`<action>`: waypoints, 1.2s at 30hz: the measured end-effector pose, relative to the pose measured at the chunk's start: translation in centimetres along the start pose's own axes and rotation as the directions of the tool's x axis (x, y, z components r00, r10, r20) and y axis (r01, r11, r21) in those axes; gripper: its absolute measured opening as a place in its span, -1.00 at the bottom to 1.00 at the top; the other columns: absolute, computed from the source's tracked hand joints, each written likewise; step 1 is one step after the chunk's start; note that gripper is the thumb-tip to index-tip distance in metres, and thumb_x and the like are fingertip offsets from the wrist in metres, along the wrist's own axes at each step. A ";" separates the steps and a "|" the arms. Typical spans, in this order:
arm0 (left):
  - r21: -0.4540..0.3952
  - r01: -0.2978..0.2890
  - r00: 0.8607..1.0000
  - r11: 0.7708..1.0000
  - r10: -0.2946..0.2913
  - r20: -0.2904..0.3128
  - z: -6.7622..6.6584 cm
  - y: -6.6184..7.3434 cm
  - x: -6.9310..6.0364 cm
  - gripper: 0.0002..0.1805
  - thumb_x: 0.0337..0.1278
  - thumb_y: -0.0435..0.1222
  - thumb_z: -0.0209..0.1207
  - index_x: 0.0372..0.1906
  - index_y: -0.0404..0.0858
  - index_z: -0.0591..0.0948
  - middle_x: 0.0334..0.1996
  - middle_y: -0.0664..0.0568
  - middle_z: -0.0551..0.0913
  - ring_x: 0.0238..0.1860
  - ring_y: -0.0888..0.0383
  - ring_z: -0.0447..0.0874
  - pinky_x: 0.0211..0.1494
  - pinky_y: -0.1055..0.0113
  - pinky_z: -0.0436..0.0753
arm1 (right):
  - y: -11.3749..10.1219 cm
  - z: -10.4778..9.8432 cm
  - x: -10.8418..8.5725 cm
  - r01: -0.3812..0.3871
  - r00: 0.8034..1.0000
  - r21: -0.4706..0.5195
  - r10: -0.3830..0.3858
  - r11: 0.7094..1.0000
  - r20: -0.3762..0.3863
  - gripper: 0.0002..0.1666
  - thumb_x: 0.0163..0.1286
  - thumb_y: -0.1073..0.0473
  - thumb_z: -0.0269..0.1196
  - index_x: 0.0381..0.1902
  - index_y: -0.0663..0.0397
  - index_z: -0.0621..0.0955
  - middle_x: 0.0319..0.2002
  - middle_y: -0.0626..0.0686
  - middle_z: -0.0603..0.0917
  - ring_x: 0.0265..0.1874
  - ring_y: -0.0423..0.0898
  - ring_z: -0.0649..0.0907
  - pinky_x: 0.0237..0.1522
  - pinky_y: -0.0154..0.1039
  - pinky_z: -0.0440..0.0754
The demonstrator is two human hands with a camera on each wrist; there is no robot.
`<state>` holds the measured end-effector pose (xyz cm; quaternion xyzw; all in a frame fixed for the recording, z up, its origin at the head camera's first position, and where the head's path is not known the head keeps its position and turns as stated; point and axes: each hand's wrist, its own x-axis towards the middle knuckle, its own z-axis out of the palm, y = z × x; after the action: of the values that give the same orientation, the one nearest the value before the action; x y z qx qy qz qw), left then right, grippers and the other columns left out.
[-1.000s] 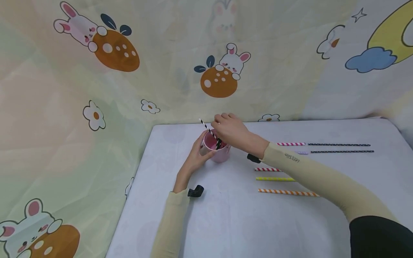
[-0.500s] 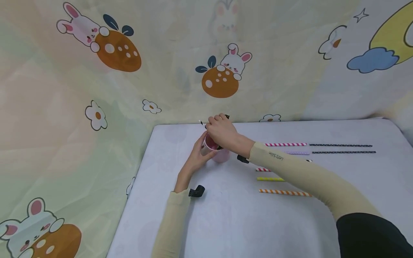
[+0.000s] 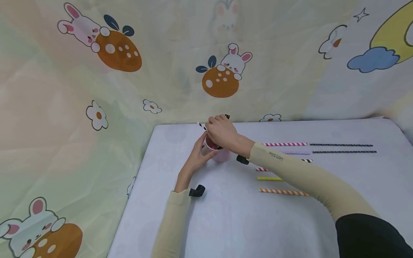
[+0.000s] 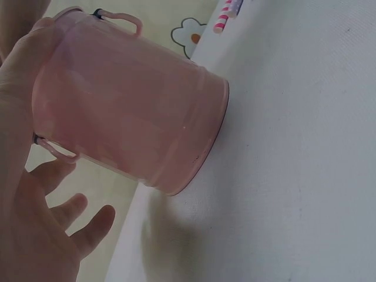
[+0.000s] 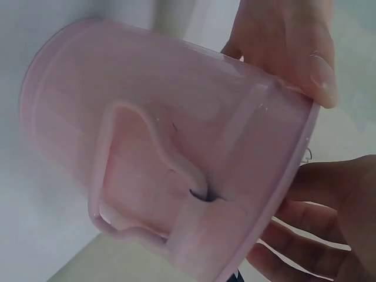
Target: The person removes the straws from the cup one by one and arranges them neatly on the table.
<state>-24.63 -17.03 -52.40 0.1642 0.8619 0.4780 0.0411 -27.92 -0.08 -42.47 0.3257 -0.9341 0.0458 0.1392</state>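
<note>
- Currently, the left hand (image 3: 196,157) clasps the pink two-handled pail (image 4: 129,100) near its rim, the thumb on the near side; the left-wrist view shows other fingers spread apart beside the pail.
- The pail is at the far left part of the white-covered table (image 3: 238,222), with the right hand just above it.
- The right hand (image 3: 222,132) bends over the pail's mouth, knuckles up; the right-wrist view shows its fingers bent by the rim with gaps between them, and whether they pinch anything cannot be told.
- A black-and-white striped straw tip (image 3: 201,126) juts out to the left of the right hand, its lower part hidden.
- A small dark tip (image 3: 227,116) shows just behind the right hand's knuckles.
- Farther right lie a pink-and-white striped straw (image 3: 285,144), two black straws with pale dots (image 3: 341,145), and a lilac straw (image 3: 296,153).
- Nearer, partly hidden by the right sleeve (image 3: 297,172), are red-and-white (image 3: 262,169), yellow (image 3: 269,178) and orange-and-white straws (image 3: 284,192).
- Behind hangs a rabbit-print cloth (image 3: 174,43).
</note>
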 end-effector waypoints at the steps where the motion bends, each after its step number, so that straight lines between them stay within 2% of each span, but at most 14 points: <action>1: 0.000 -0.004 1.000 1.000 0.004 0.001 0.0 0.0 0.0 0.06 0.17 0.20 0.27 0.63 0.08 -0.06 0.61 0.09 0.03 0.60 0.02 0.00 0.54 -0.14 0.25 | 0.0 0.0 0.0 0.001 1.000 0.007 -0.001 1.000 -0.001 -0.77 0.47 0.11 0.20 -0.17 0.11 0.72 -0.23 0.08 0.68 -0.13 0.09 0.67 0.11 -0.01 0.57; 9: 0.000 -0.008 1.000 1.000 0.008 0.000 0.2 -0.2 0.2 0.11 0.07 0.38 0.20 0.62 0.20 -0.09 0.62 0.20 -0.02 0.61 0.08 -0.04 0.54 -0.12 0.26 | 0.1 -1.4 -0.2 0.013 1.000 0.080 -0.012 0.997 -0.019 -0.79 0.46 0.09 0.22 -0.16 0.07 0.71 -0.20 0.06 0.68 -0.15 0.06 0.67 0.12 0.04 0.59; 16: 0.000 -0.004 1.000 1.000 0.004 -0.007 0.2 -0.3 0.3 0.04 0.08 0.35 0.22 0.59 0.31 -0.05 0.61 0.20 0.03 0.61 0.11 -0.02 0.52 -0.13 0.27 | 0.2 -4.0 -0.5 0.021 0.998 0.221 -0.008 0.975 -0.060 -0.83 0.42 0.09 0.29 -0.16 0.04 0.71 -0.14 0.03 0.68 -0.09 0.03 0.66 0.18 0.06 0.56; 22: -0.001 0.012 1.000 1.000 -0.012 -0.013 0.2 -0.1 0.2 0.06 -0.02 0.45 0.19 0.57 0.35 -0.02 0.59 0.20 0.08 0.61 0.11 -0.03 0.53 -0.13 0.26 | 1.3 -6.6 -1.0 0.021 0.993 0.380 0.026 0.925 -0.119 -0.83 0.40 0.10 0.31 -0.15 0.05 0.71 -0.08 0.04 0.70 -0.01 0.03 0.66 0.18 -0.04 0.61; 26: -0.006 0.010 1.000 1.000 -0.010 -0.014 0.2 0.0 0.2 0.09 -0.04 0.48 0.17 0.58 0.30 0.00 0.59 0.19 0.09 0.62 0.08 -0.04 0.54 -0.14 0.25 | 2.3 -8.2 -1.7 -0.047 0.990 0.471 0.106 0.881 -0.098 -0.80 0.41 0.09 0.31 -0.09 0.04 0.70 -0.02 0.03 0.67 0.04 0.00 0.63 0.18 -0.11 0.63; 31: -0.010 0.001 1.000 1.000 -0.002 -0.017 0.2 0.1 0.2 0.09 -0.05 0.48 0.18 0.58 0.27 0.03 0.58 0.19 0.12 0.61 0.07 -0.02 0.53 -0.13 0.26 | 3.7 -9.8 -3.2 -0.098 0.980 0.552 0.178 0.828 -0.093 -0.77 0.41 0.08 0.31 -0.05 0.04 0.69 -0.01 0.03 0.64 0.10 -0.02 0.59 0.23 -0.05 0.60; 36: -0.021 -0.012 1.000 1.000 0.011 -0.020 0.2 0.1 0.1 0.07 -0.06 0.48 0.19 0.57 0.29 0.07 0.56 0.20 0.17 0.60 0.07 0.02 0.52 -0.15 0.27 | 5.2 -10.8 -4.9 -0.079 0.969 0.601 0.203 0.795 -0.141 -0.78 0.39 0.08 0.34 -0.07 0.01 0.69 -0.03 0.00 0.66 0.13 -0.05 0.57 0.29 0.00 0.55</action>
<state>-24.70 -16.77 -52.42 0.1638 0.8561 0.4891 0.0314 -25.03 8.80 -33.50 0.2757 -0.8763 0.3765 0.1195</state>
